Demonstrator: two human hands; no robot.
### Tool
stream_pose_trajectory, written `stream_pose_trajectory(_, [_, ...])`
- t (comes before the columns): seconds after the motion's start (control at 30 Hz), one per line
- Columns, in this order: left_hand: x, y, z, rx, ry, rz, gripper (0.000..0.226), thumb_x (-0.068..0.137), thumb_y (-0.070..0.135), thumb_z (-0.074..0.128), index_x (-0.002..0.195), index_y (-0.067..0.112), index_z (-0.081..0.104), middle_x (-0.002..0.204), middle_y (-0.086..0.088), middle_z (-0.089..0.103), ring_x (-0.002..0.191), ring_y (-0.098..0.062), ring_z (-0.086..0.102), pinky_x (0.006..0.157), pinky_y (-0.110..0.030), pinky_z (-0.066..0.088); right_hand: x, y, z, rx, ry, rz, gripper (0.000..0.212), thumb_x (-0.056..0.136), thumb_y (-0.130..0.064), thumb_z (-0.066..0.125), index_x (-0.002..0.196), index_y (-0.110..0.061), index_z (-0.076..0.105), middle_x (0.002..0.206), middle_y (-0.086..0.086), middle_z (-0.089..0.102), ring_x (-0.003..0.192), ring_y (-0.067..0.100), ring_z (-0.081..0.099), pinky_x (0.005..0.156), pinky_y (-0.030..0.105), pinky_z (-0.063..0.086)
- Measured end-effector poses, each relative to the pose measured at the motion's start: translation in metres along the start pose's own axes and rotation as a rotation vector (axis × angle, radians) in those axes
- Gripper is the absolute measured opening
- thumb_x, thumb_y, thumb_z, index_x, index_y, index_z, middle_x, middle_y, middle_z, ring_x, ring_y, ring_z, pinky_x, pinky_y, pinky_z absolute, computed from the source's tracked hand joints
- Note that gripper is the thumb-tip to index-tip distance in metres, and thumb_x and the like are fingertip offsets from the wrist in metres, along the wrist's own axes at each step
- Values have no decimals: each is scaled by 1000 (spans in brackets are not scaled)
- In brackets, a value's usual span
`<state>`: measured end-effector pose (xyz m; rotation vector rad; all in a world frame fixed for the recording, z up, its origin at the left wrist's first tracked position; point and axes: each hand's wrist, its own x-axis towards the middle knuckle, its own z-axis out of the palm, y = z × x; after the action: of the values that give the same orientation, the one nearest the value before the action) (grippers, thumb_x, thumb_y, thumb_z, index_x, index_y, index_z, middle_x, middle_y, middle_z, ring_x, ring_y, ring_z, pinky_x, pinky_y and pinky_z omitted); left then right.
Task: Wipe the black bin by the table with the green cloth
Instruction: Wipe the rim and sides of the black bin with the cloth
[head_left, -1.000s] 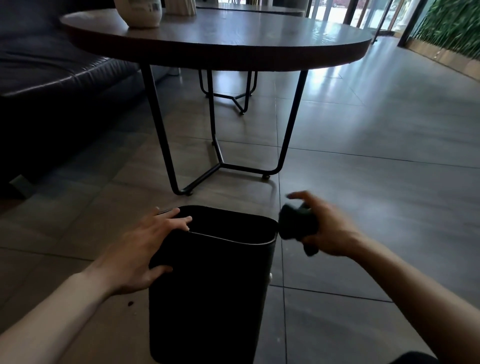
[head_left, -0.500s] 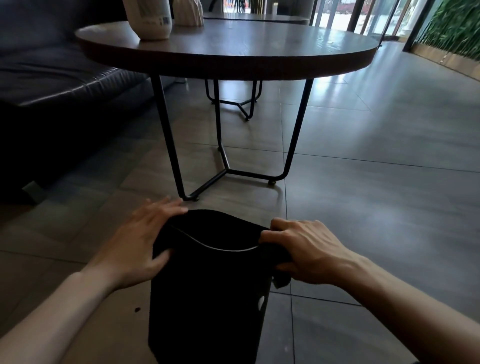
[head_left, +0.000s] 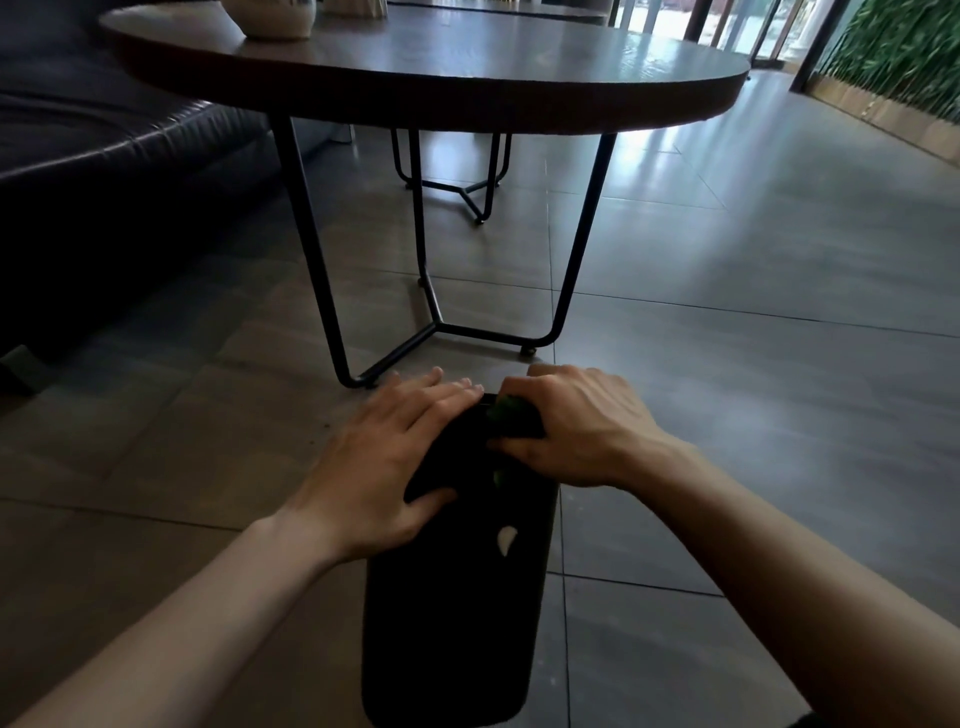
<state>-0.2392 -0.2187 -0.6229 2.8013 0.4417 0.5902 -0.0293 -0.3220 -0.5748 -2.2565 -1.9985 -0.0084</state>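
The black bin (head_left: 452, 613) stands on the tiled floor in front of me, just before the round table (head_left: 467, 78). My left hand (head_left: 384, 462) lies flat over the bin's left top edge, thumb against its near side, holding it. My right hand (head_left: 576, 426) is closed around the green cloth (head_left: 506, 410), pressed on the bin's top right edge. Only a small dark green part of the cloth shows between the fingers. The bin's opening is hidden from this angle.
The table's black metal legs (head_left: 431, 332) stand right behind the bin. A dark sofa (head_left: 104, 156) fills the left side. A pale vase (head_left: 275, 18) sits on the table. A second table frame (head_left: 467, 192) is farther back. Open tiled floor stretches to the right.
My right hand brought the cloth from beside the bin onto its top edge. My left hand slid further over the rim. The bin's opening has gone out of sight.
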Motion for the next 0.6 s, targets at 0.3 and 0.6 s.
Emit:
stream_pose_trajectory(0.3, [-5,-35,-2,-48,27,-92,90,79,38,81,153,32,31,157,14,35,150,-12,23,117,-39,31,-15,-26,62,683,601,56,50,86,-37,69,122,-23,37,124,2,45,104,18,55,81,39,58])
stream_pose_trajectory(0.6, [-14,-56,-7,-110,41,-218,87,78,25,83,150,31,35,153,11,39,148,-10,27,120,-33,23,-103,-60,195,221,391,-214,38,99,-40,64,136,-33,57,171,9,25,158,38,22,118,60,38])
